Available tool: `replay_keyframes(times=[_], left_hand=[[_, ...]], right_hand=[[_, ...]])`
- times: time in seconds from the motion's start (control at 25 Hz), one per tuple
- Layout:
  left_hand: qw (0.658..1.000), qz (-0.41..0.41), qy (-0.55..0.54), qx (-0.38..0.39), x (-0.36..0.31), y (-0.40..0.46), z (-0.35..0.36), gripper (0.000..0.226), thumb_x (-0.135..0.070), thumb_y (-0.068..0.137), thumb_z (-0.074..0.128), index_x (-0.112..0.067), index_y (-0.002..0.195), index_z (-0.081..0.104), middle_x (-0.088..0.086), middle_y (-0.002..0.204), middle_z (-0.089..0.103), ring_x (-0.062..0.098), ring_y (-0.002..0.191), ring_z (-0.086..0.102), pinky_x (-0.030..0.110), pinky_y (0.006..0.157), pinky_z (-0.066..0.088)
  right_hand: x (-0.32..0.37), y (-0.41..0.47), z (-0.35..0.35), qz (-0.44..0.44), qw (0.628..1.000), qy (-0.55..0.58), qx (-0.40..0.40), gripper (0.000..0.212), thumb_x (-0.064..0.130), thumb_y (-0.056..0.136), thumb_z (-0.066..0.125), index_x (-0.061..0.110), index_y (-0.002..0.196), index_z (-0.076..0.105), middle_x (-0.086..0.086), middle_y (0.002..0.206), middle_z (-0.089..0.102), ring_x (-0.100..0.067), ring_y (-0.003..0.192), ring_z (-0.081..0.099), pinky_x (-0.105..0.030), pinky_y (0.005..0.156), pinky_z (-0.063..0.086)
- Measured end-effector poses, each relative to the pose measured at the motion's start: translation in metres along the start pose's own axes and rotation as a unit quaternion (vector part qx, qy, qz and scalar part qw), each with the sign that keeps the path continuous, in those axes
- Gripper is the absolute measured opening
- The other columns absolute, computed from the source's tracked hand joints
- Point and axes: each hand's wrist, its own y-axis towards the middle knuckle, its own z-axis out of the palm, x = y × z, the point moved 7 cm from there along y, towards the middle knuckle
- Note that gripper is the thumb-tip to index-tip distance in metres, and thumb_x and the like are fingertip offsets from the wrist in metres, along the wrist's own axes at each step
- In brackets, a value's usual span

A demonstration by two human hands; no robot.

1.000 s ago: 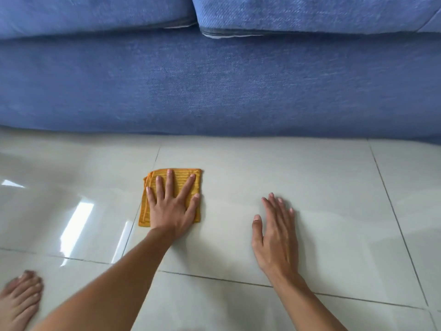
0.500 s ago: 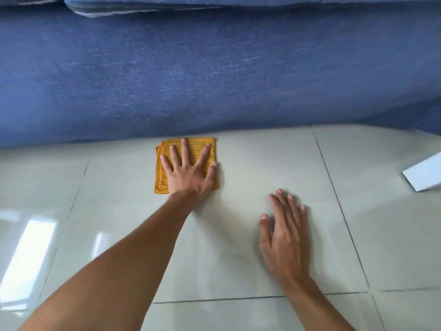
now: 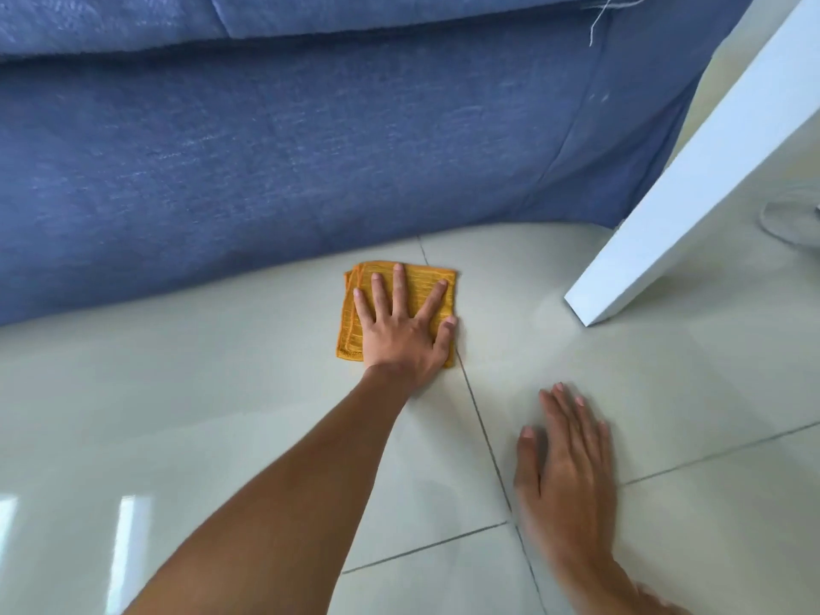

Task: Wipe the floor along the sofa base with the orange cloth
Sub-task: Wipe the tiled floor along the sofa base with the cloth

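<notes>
A folded orange cloth (image 3: 349, 324) lies on the glossy tiled floor (image 3: 213, 392), just in front of the blue sofa base (image 3: 266, 170). My left hand (image 3: 401, 335) presses flat on the cloth with fingers spread, covering most of it. The cloth's far edge is a short gap from the sofa fabric. My right hand (image 3: 568, 472) rests palm down on the bare floor, nearer to me and to the right, holding nothing; it looks slightly blurred.
A white slanted furniture leg (image 3: 692, 193) meets the floor right of the cloth, near the sofa's corner. A pale round base (image 3: 792, 219) sits at the far right edge. Blue seat cushions (image 3: 355, 15) overhang the top. Tile joints cross under my hands.
My left hand has slid the cloth rightward along the sofa base, toward its corner. The white leg has come fully into view. My right hand shifted right too.
</notes>
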Motion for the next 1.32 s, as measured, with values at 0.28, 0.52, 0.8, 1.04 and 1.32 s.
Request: replay_keyframes(times=[0.28,0.52,0.8,1.04,1.32], left_hand=[[0.995,0.096,-0.007,0.018,-0.101,-0.021,0.014,0.063,-0.065,0.094,0.011,-0.048,0.154,0.005,0.014,0.166,-0.008,0.045,0.150,-0.012,0.067,0.114,-0.011],[0.991,0.120,-0.052,0.033,-0.106,-0.110,0.015,0.061,-0.063,0.094,0.023,-0.049,0.153,0.017,0.014,0.166,-0.007,0.044,0.150,-0.012,0.066,0.116,-0.009],[0.998,0.018,-0.045,0.035,-0.011,-0.203,0.003,0.061,-0.065,0.093,0.032,-0.050,0.151,0.022,0.014,0.165,0.013,0.044,0.150,0.010,0.064,0.115,0.008],[0.995,-0.027,-0.084,0.038,0.054,-0.239,-0.022,0.055,-0.059,0.100,0.021,-0.039,0.149,0.038,0.011,0.158,0.036,0.037,0.145,0.034,0.054,0.116,0.023],[0.994,0.047,-0.048,0.083,0.098,-0.184,-0.043,0.063,-0.024,0.100,0.046,-0.013,0.157,0.020,0.005,0.157,0.034,0.026,0.147,0.027,0.034,0.119,0.024]], right_hand=[[-0.023,0.008,-0.014,0.052,0.996,0.069,-0.039,0.050,0.026,0.094,0.038,0.000,0.133,0.056,-0.017,0.144,0.053,-0.032,0.137,0.046,-0.053,0.114,0.033],[-0.020,0.008,-0.035,0.139,0.985,0.097,-0.019,0.061,0.039,0.092,0.028,0.006,0.137,0.053,-0.013,0.149,0.049,-0.032,0.139,0.041,-0.049,0.118,0.026],[0.047,-0.023,-0.038,0.035,0.993,0.043,0.105,0.060,0.039,0.089,0.032,0.007,0.133,0.058,-0.012,0.141,0.057,-0.031,0.135,0.048,-0.046,0.114,0.033],[0.121,-0.039,-0.013,-0.069,0.975,-0.008,0.211,0.043,0.036,0.093,0.050,0.015,0.128,0.063,-0.006,0.126,0.068,-0.029,0.115,0.059,-0.040,0.097,0.047],[0.157,-0.023,0.009,-0.089,0.950,-0.092,0.285,0.039,0.036,0.097,0.049,0.022,0.133,0.051,0.001,0.131,0.054,-0.021,0.121,0.047,-0.036,0.097,0.042]])
